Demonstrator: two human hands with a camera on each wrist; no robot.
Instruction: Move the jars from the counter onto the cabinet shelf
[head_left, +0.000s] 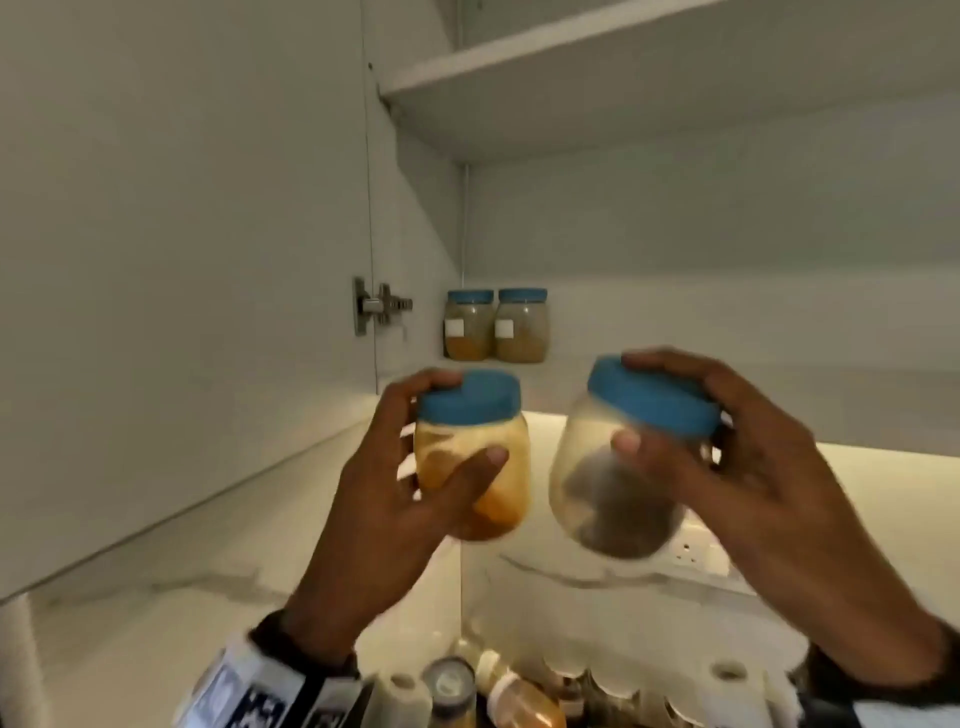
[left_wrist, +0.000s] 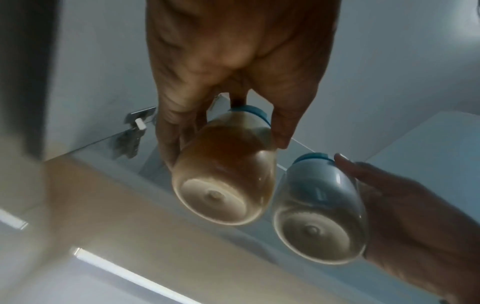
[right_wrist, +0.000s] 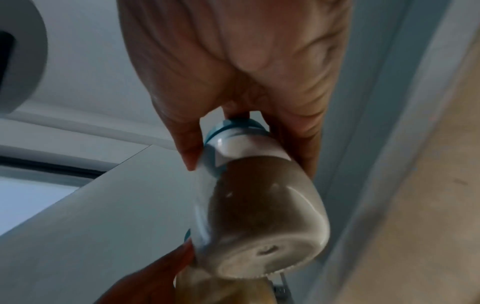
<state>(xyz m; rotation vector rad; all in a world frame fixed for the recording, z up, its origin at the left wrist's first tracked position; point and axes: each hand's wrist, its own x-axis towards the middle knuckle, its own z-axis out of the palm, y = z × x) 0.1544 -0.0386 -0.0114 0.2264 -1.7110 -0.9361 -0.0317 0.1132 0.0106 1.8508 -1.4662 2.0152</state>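
Only the head view takes in the open cabinet (head_left: 675, 218): two blue-lidded jars (head_left: 496, 326) stand side by side, touching or nearly so, at the back left of the lower shelf (head_left: 779, 384), each with a small white label, and a metal hinge (head_left: 382, 306) sits on the door (head_left: 182, 260) to their left. Below the hands, at the bottom edge, a blurred cluster of bottles and jars (head_left: 498, 691) stands on the pale marbled counter (head_left: 156, 623). The wrist views look up from underneath and show the jar bottoms, which the head view hides: both bases are round with a small nub in the middle. The left hand (head_left: 395, 483) grips the orange jar (head_left: 472, 457), thumb across the front of the body and fingers curled behind, one fingertip on the blue lid; the jar is roughly upright, in the air in front of the lower shelf. The right hand (head_left: 737, 467) grips the dark jar (head_left: 618, 483), thumb pressed on the clear wall below the lid and fingers wrapped over the lid's far side; this jar tilts, lid leaning to the right. The left wrist view shows the two jars just beside each other, and the right wrist view shows the dark contents filling only the lower part.
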